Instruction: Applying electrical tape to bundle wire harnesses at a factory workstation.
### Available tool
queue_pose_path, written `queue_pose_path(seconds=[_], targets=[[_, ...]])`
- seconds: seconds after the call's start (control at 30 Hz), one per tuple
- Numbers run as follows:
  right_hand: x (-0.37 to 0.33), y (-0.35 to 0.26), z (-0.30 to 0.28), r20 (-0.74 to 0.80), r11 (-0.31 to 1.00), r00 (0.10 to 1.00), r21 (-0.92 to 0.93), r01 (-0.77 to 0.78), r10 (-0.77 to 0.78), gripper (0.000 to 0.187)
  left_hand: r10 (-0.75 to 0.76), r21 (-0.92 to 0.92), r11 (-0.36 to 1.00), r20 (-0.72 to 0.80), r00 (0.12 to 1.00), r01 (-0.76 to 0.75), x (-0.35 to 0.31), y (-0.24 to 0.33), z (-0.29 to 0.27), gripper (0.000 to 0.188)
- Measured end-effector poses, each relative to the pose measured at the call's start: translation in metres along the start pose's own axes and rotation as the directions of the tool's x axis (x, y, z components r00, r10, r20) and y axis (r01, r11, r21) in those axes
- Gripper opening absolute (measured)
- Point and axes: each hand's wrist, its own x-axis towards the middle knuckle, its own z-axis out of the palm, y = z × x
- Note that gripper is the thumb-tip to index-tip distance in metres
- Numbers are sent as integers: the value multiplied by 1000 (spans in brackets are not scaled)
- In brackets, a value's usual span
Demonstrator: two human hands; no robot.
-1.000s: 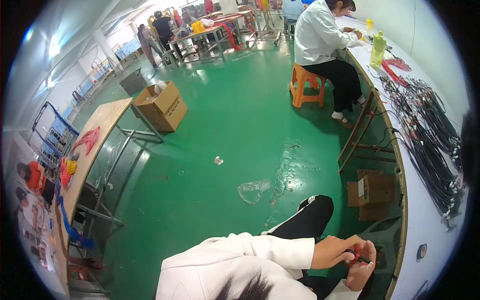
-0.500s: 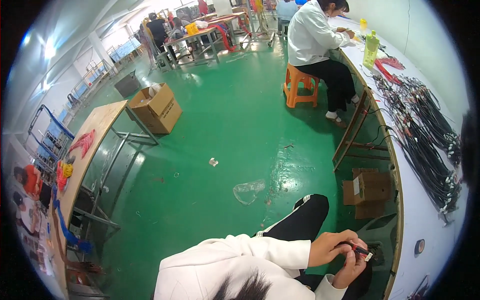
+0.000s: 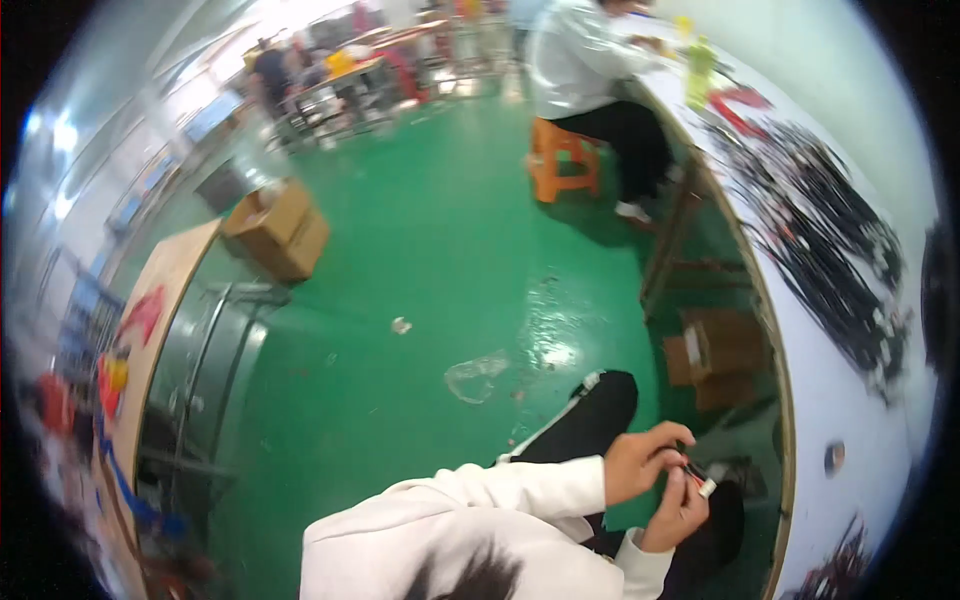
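A short wire harness (image 3: 696,474) with red and black wires and a small white connector (image 3: 707,488) is between my hands, over my lap at the lower right. My left hand (image 3: 632,466) pinches the wires, its index finger lifted and stretched to the right. Just below, my right hand (image 3: 676,515) is closed on the same wires near the connector, thumb pointing up. Motion blurs the wires, and my fingers hide part of them.
A long white worktable (image 3: 790,370) runs along my right, bearing bundles of black cables (image 3: 820,270) and a small dark roll (image 3: 835,458). A cardboard box (image 3: 725,355) lies beneath it. Ahead, a person (image 3: 580,65) sits on an orange stool (image 3: 562,165). A wooden table (image 3: 165,290) stands left.
The view has swung, shifting the room left and slightly up in the picture. My left index finger has lifted off the harness and straightened; both hands remain at the wires.
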Motion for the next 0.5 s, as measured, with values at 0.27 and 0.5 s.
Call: queue_pose_path(seconds=[0.27,0.5], targets=[[27,-54,-53,194,935,930,232,267,-313,3,-235,-13,972,-169,957,236,53,-26,-82,27],[82,-26,-206,-130,537,833,-815,219,-537,2,-217,-81,965,293,931,250,44,-8,-32,21]])
